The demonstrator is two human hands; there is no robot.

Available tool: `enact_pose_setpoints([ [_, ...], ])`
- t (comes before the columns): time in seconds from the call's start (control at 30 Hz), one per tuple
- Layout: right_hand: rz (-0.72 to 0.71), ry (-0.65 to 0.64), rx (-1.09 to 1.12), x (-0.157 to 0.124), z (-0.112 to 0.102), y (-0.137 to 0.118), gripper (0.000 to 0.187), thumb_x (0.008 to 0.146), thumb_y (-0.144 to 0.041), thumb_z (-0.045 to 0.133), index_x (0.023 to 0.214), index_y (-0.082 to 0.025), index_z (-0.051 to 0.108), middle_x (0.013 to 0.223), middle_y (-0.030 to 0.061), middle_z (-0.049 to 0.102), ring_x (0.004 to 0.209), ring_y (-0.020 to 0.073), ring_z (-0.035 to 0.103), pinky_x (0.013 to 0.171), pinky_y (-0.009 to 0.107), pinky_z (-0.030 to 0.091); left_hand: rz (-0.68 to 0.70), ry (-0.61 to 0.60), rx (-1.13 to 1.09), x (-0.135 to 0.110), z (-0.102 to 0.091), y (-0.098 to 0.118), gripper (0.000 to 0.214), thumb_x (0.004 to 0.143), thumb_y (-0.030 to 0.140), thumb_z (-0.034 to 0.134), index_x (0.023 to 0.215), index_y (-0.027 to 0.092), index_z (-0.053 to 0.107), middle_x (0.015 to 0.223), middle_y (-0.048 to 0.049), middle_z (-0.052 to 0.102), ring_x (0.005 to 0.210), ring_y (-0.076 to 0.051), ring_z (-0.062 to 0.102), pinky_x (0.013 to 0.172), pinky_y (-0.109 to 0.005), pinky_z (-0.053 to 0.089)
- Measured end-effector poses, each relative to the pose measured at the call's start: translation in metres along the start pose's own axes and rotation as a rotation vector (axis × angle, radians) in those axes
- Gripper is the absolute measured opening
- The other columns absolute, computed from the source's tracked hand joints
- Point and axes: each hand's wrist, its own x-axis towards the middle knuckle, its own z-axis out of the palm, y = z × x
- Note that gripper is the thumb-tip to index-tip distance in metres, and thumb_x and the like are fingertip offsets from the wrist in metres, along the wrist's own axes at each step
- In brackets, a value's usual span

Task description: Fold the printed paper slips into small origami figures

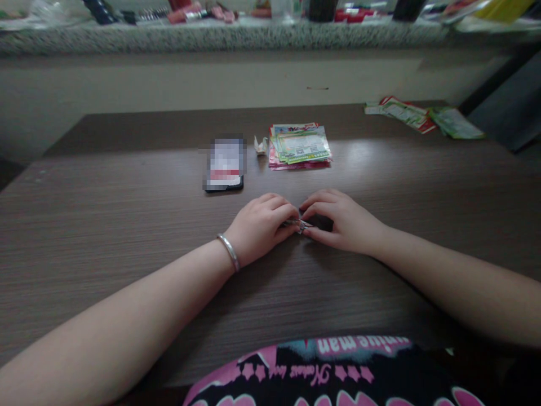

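Just in front of me, over the table's middle, a small folded piece of printed paper (pixel 301 225) is between my two hands. My left hand (pixel 264 223), with a silver bangle (pixel 229 252) at its wrist, pinches the paper's left part and hides some of it. My right hand (pixel 344 220) has thumb and fingertips closed on the right end. Beyond the hands stands a small folded paper figure (pixel 261 146), like a crane. Right beside it lies a stack of colourful printed wrappers (pixel 301 146).
A phone (pixel 225 163) with a blurred-out screen lies left of the paper figure. More wrappers (pixel 408 114) are at the table's far right corner. Behind the wooden table (pixel 105 225), a stone ledge (pixel 236 38) carries assorted small items.
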Motion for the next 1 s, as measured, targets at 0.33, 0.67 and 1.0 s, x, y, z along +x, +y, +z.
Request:
enact_pose_setpoints([
  [0.33, 0.0, 0.028, 0.08, 0.0026, 0.0042, 0.0029, 0.013, 0.082, -0.03, 0.063, 0.083, -0.017, 0.065, 0.087, 0.0069, 0.067, 0.098, 0.0235, 0.059, 0.088, 0.038, 0.044, 0.048, 0.075, -0.005, -0.0012, 0.0003, 0.002, 0.015, 0.09, 0.03, 0.056, 0.09, 0.016, 0.063, 0.089, -0.0043, 0.067, 0.088, -0.018, 0.058, 0.083, -0.031, 0.049],
  [0.67, -0.032, 0.059, -0.072, 0.0018, 0.0062, -0.0015, 0.004, 0.082, -0.022, 0.061, 0.083, -0.018, 0.063, 0.083, 0.0041, 0.065, 0.081, 0.0192, 0.057, 0.072, 0.031, 0.044, 0.091, 0.105, 0.021, 0.0, 0.0001, 0.0026, 0.014, 0.09, 0.025, 0.054, 0.084, 0.017, 0.063, 0.085, -0.0038, 0.065, 0.085, -0.017, 0.056, 0.082, -0.03, 0.048],
  [1.0, -0.197, 0.055, -0.112, -0.0011, 0.0026, 0.0039, 0.008, 0.085, -0.027, 0.062, 0.085, -0.019, 0.066, 0.092, 0.0039, 0.068, 0.085, 0.0183, 0.057, 0.076, 0.031, 0.044, 0.259, 0.061, 0.075, -0.0001, -0.0024, -0.0025, 0.022, 0.095, 0.026, 0.048, 0.084, 0.019, 0.066, 0.092, -0.0034, 0.067, 0.09, -0.016, 0.057, 0.085, -0.029, 0.049],
])
